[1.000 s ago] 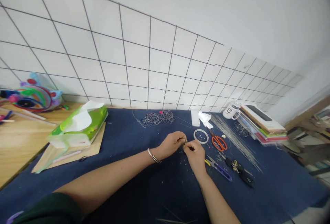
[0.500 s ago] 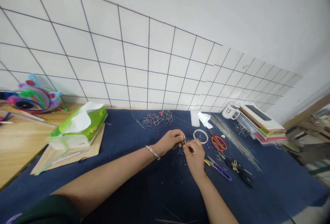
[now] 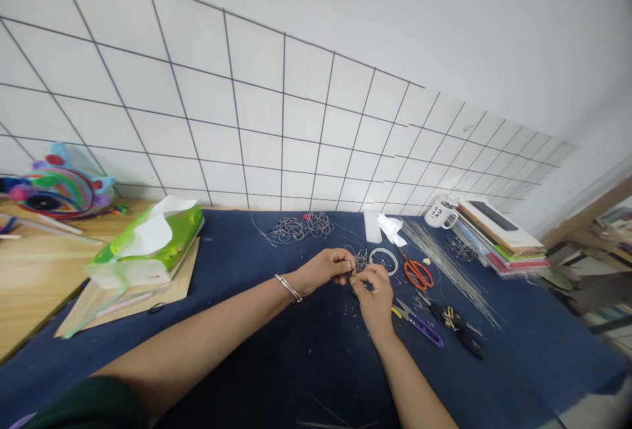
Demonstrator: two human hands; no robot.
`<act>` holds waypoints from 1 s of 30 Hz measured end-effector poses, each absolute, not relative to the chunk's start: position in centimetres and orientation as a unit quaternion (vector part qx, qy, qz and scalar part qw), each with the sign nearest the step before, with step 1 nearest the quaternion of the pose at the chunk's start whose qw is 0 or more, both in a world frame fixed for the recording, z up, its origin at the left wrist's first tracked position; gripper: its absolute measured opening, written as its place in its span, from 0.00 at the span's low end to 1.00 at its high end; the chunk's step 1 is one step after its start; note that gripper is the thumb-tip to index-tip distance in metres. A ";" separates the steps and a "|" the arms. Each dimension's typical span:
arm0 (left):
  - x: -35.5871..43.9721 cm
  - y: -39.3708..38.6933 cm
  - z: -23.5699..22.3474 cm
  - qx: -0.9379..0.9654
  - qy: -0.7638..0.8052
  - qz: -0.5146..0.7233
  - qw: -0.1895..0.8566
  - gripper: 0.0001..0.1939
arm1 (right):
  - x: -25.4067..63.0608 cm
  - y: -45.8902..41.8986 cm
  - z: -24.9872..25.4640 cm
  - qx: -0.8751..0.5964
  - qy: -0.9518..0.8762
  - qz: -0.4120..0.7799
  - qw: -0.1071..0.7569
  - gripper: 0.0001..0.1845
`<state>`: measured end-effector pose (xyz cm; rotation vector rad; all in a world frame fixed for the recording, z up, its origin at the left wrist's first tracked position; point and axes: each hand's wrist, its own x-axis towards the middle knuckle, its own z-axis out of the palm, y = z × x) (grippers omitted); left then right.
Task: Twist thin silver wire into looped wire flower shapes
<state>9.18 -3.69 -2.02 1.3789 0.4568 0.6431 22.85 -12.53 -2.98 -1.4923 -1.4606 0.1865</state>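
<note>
My left hand (image 3: 326,268) and my right hand (image 3: 374,291) meet over the dark blue cloth (image 3: 276,350), fingers pinched together on a small piece of thin twisted wire (image 3: 360,259). A silver bangle (image 3: 288,287) sits on my left wrist. Just beyond my fingertips lies a clear tape ring (image 3: 384,260). Orange-handled scissors (image 3: 416,272) lie to the right of the ring. Purple snips (image 3: 419,325) and black pliers (image 3: 457,327) rest right of my right hand.
A tangle of wire (image 3: 302,226) lies at the back of the cloth, and a bundle of straight wires (image 3: 447,264) runs diagonally at right. A green tissue pack (image 3: 151,245) sits left on a board. A white mug (image 3: 440,214) and stacked books (image 3: 498,238) stand far right. A wire grid (image 3: 276,120) leans on the wall.
The wire piece between my fingers has risen slightly and shows more above my hands. Both hands shifted a little toward the tape ring.
</note>
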 end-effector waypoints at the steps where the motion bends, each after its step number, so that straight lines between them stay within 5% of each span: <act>1: 9.1 -3.6 -2.0 0.618 0.203 0.285 0.704 0.14 | 22.9 -12.5 -2.9 -0.615 -0.610 0.075 0.495 0.06; 14: 8.4 -2.9 -1.2 0.640 0.181 0.262 0.699 0.16 | 23.0 -12.6 -2.2 -0.602 -0.658 -0.026 0.452 0.07; 30: 9.2 -3.8 -2.9 0.490 0.226 0.205 0.816 0.13 | 22.7 -13.1 -2.9 -0.587 -0.715 -0.175 0.338 0.10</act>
